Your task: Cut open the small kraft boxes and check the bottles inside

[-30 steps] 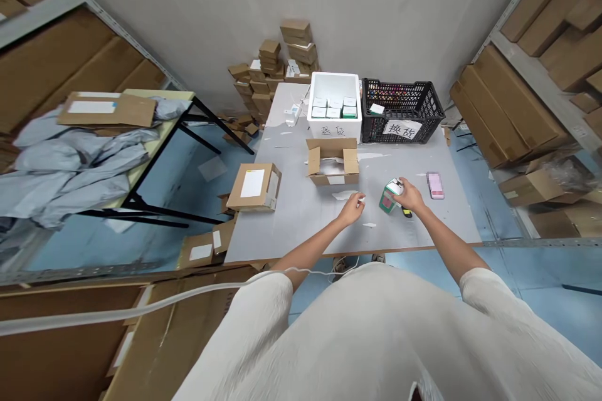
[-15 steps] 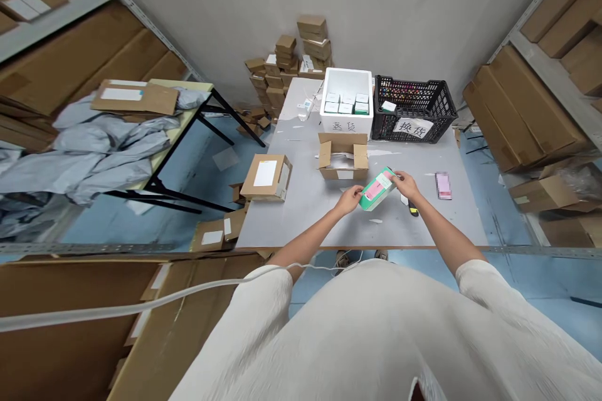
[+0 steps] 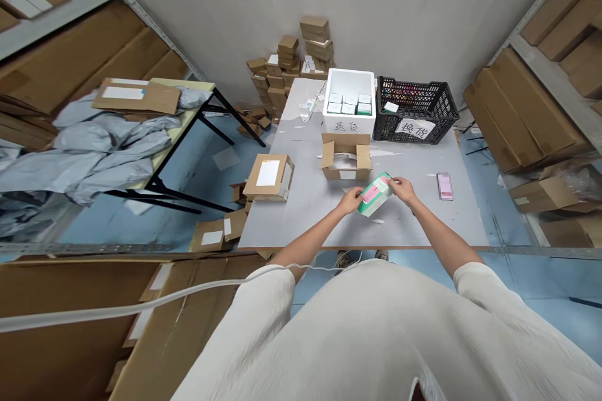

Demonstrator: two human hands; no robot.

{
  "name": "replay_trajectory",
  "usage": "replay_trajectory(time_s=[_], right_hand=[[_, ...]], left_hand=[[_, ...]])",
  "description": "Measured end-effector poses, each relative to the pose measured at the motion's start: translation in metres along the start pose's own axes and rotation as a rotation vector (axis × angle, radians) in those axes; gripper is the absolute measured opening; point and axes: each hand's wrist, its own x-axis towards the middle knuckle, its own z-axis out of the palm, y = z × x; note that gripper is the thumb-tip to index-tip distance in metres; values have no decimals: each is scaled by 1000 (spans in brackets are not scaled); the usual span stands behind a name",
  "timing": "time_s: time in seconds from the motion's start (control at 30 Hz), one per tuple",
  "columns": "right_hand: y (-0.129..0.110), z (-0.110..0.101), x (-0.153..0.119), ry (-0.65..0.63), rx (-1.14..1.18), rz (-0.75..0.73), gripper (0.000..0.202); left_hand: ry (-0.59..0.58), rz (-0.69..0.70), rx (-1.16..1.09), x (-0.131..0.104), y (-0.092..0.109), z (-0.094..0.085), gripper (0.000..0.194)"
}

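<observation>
Between my two hands, above the grey table [image 3: 310, 225], is a small green and white box [image 3: 375, 195] with a pink panel. My left hand [image 3: 350, 200] pinches its lower left end. At the upper right end, the fingers of my right hand [image 3: 402, 190] grip the other edge. The box is tilted, its printed face turned up toward me. Just beyond it stands an open cardboard carton [image 3: 347, 166] with its flaps raised. Behind that, a white foam box [image 3: 348, 122] contains several small white and green boxes.
A black plastic crate [image 3: 416, 109] is at the back right, with a phone [image 3: 444, 187] nearer on the table. To the left lies a closed carton [image 3: 268, 178]. Stacked cartons [image 3: 314, 47] stand by the wall; grey parcels [image 3: 108, 144] fill the side table.
The green and white box has tipped a little, showing more of its lower white side. Both hands keep hold of it. My right arm now covers the yellow and black cutter on the table.
</observation>
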Motion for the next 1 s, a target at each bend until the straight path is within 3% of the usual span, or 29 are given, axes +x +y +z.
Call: replay_trajectory(time_s=[0.23, 0.5, 1.0], right_hand=[[-6, 34, -26, -49, 61, -207, 77], [-6, 60, -36, -155, 6, -327, 78], [-9, 43, -31, -164, 51, -284, 41]], left_hand=[[67, 3, -13, 0, 1, 15, 43], [148, 54, 27, 6, -13, 21, 32], [136, 89, 107, 13, -2, 20, 29]])
